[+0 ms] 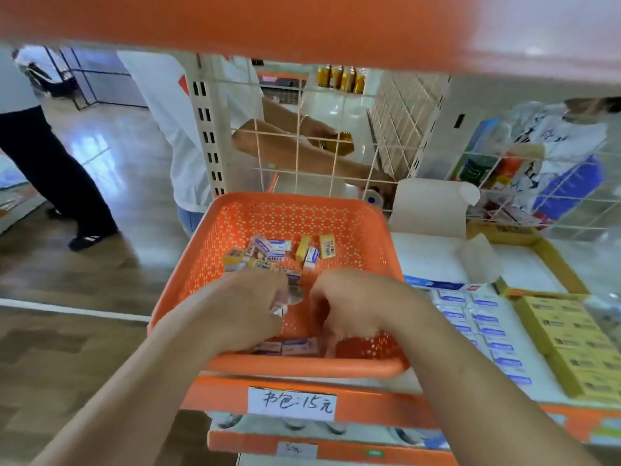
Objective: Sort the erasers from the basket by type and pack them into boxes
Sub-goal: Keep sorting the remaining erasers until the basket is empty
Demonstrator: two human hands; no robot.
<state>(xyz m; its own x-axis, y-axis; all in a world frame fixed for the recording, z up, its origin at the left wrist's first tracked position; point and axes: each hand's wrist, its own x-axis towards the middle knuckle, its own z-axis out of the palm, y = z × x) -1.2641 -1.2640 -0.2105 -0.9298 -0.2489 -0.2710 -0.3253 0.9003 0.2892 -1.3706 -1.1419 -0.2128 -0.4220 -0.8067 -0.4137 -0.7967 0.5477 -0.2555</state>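
Observation:
An orange perforated basket (369, 230) sits on the shelf in front of me. Several small erasers lie in it: white-and-blue ones (274, 248) and yellow ones (326, 245) toward the back, more white-and-blue ones (295, 346) at the near wall. Both hands are inside the basket. My left hand (242, 304) has curled fingers pinching small white-and-blue erasers at its fingertips. My right hand (353, 304) is curled knuckles-up; what it holds is hidden. To the right, a box with rows of white-and-blue erasers (484, 327) lies beside a box of yellow erasers (571, 338).
An open white carton (433, 206) and a yellow box lid (551, 257) stand behind the boxes. A wire grid (336, 139) backs the shelf, with another person's arms behind it. An orange shelf edge with a price label (292, 403) runs below; another orange shelf hangs overhead.

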